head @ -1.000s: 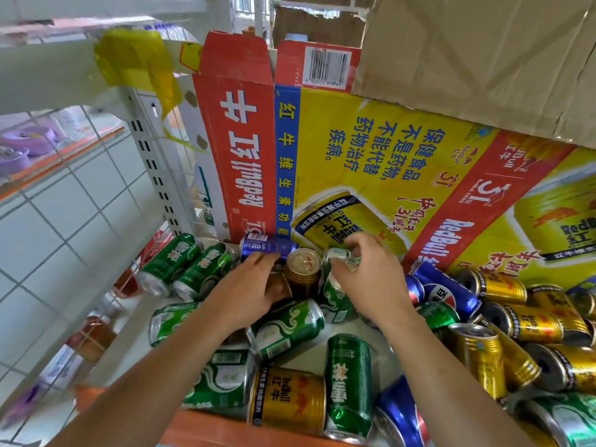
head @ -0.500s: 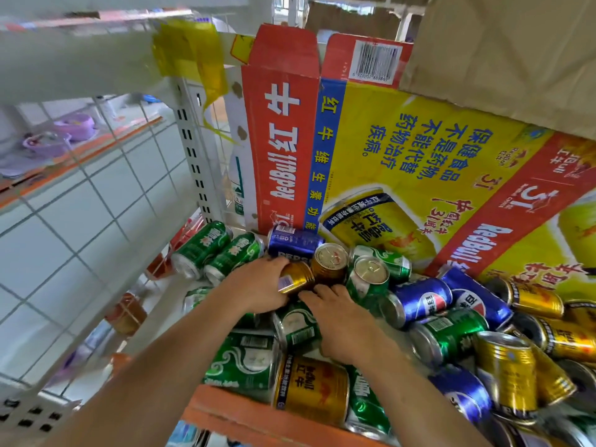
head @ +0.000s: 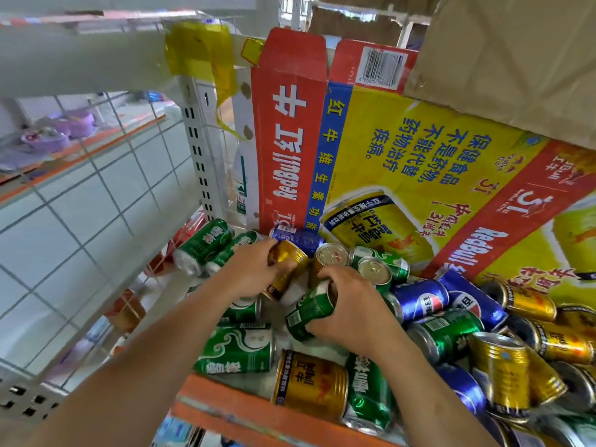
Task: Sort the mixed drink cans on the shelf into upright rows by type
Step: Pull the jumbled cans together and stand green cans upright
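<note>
Left hand [head: 254,269] clamped on gold can [head: 287,264] — right hand [head: 351,304] on green can [head: 309,314]; shelf [head: 245,414] heaped with cans.

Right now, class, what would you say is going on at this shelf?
A person is sorting a jumble of drink cans on a shelf. The left hand grips a gold can, tilted; the right hand grips a green can, also tilted. Behind them stand a gold can and a green one; most others lie on their sides.
</note>
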A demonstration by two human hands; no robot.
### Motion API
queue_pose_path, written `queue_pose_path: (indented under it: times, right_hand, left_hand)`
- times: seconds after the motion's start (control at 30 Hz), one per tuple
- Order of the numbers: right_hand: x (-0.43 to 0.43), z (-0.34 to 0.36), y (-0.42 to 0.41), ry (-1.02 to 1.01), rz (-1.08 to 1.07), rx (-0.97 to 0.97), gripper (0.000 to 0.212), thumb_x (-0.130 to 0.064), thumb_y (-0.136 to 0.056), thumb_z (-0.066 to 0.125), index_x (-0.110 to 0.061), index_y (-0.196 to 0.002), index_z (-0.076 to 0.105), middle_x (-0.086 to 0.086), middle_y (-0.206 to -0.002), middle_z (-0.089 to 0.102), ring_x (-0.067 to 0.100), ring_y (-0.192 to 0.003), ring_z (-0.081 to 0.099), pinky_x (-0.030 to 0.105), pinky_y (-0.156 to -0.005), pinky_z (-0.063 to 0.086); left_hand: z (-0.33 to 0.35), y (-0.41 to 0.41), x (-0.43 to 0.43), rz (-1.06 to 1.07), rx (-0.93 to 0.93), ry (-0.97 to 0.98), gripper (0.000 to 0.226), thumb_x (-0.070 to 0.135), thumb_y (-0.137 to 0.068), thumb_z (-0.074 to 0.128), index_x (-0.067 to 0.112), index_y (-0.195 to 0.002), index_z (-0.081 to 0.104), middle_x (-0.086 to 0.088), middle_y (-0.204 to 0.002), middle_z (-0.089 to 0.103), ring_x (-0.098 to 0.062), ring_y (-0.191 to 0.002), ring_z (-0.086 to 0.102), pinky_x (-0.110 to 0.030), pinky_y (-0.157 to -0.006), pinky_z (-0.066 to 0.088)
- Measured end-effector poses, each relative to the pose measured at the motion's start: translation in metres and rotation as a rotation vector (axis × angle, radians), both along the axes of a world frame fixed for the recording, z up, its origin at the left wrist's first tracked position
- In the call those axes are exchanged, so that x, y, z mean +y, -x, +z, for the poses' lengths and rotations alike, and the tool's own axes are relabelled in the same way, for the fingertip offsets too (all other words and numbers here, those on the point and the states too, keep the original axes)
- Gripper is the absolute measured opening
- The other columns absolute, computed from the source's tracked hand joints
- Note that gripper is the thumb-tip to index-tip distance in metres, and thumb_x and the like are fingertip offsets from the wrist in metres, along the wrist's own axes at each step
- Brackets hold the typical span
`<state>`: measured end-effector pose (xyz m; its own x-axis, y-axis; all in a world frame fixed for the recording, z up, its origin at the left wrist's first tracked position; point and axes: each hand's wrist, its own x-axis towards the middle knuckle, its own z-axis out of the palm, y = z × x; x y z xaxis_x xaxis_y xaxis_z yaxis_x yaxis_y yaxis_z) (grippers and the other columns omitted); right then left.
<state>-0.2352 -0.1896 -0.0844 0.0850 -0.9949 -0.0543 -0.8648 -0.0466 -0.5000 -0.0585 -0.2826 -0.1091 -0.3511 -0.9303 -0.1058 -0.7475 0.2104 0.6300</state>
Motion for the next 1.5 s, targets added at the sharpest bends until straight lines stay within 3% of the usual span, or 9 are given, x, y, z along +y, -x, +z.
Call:
queue_pose_path:
  times: [0.13,0.23,0.43,0.6,0.8,0.97,1.1,1.3,1.5]
  right_hand:
    - [0.001,0.002,-0.001,0.025,-0.091,-0.117,0.079,-0.038,-0.065,0.084,-0.028,-0.131,0.043,-0.006,-0.123,0.054,0.014,-0.111,0.053,0.035,-0.096,0.048]
    - [0.001,0.003,-0.003,0.059,-0.115,-0.118,0.080,-0.043,-0.067,0.084,-0.028,-0.133,0.042,-0.008,-0.120,0.054,0.011,-0.107,0.053,0.032,-0.093,0.049]
    - [0.001,0.001,-0.004,0.152,-0.085,-0.105,0.073,-0.039,-0.068,0.085,-0.024,-0.132,0.052,-0.008,-0.125,0.054,0.003,-0.103,0.046,0.018,-0.090,0.040]
    - [0.003,-0.003,-0.004,0.145,-0.062,0.035,0.083,-0.039,-0.073,0.082,-0.025,-0.144,0.041,-0.006,-0.148,0.041,0.015,-0.132,0.041,0.031,-0.105,0.038]
    - [0.002,-0.011,-0.006,0.124,-0.081,0.116,0.090,-0.045,-0.073,0.080,-0.031,-0.146,0.030,-0.008,-0.143,0.043,0.021,-0.125,0.049,0.038,-0.098,0.047]
    - [0.000,-0.012,0.003,0.126,-0.033,-0.002,0.071,-0.041,-0.078,0.077,-0.023,-0.139,0.045,-0.005,-0.136,0.050,0.016,-0.121,0.049,0.035,-0.099,0.046]
    - [-0.001,-0.006,0.003,0.178,-0.021,0.064,0.052,-0.037,-0.084,0.069,-0.019,-0.131,0.054,-0.001,-0.127,0.055,0.020,-0.117,0.050,0.036,-0.094,0.048]
    - [0.000,0.005,-0.031,0.529,0.030,0.092,0.023,-0.017,-0.078,0.072,-0.010,-0.100,0.069,0.004,-0.097,0.068,0.026,-0.095,0.061,0.039,-0.076,0.056]
    - [-0.002,0.016,-0.066,-0.021,0.320,0.203,0.023,-0.039,-0.090,0.058,-0.023,-0.106,0.058,-0.003,-0.106,0.055,0.022,-0.099,0.054,0.036,-0.077,0.048]
  left_hand:
    - [0.008,-0.012,0.010,0.095,0.298,-0.073,0.056,0.040,-0.088,0.065,0.031,-0.138,0.041,0.021,-0.105,0.054,0.008,-0.078,0.055,-0.015,-0.070,0.043]
    - [0.004,-0.017,0.010,0.098,0.398,-0.098,0.038,0.040,-0.083,0.070,0.036,-0.118,0.056,0.012,-0.112,0.065,-0.002,-0.090,0.065,-0.032,-0.086,0.053]
    - [-0.003,-0.012,0.011,0.114,0.408,-0.004,0.053,0.038,-0.076,0.077,0.033,-0.121,0.050,0.015,-0.114,0.060,-0.003,-0.102,0.058,-0.029,-0.087,0.049]
    - [-0.009,-0.004,0.007,0.066,0.338,-0.033,0.060,0.027,-0.065,0.086,0.027,-0.110,0.047,0.010,-0.106,0.062,-0.009,-0.096,0.061,-0.033,-0.086,0.051]
    - [-0.015,0.002,0.002,-0.067,0.222,-0.050,0.079,0.023,-0.065,0.088,0.028,-0.131,0.044,0.009,-0.121,0.058,-0.010,-0.110,0.058,-0.025,-0.093,0.045]
    - [-0.013,-0.002,-0.005,-0.135,0.064,-0.034,0.076,0.032,-0.068,0.086,0.029,-0.132,0.046,0.007,-0.119,0.060,-0.009,-0.104,0.057,-0.022,-0.087,0.043]
    - [-0.006,-0.013,-0.007,-0.165,0.001,-0.103,0.091,0.038,-0.073,0.082,0.027,-0.148,0.031,0.003,-0.141,0.050,-0.014,-0.122,0.052,-0.033,-0.104,0.040]
    - [0.004,-0.053,0.001,-0.172,-0.169,-0.052,0.050,0.039,-0.082,0.073,0.026,-0.128,0.058,0.014,-0.119,0.063,-0.004,-0.103,0.059,-0.022,-0.092,0.046]
    - [0.004,-0.064,0.019,-0.223,-0.310,0.091,0.030,0.038,-0.088,0.065,0.030,-0.117,0.064,0.013,-0.110,0.065,-0.001,-0.095,0.057,-0.016,-0.075,0.038]
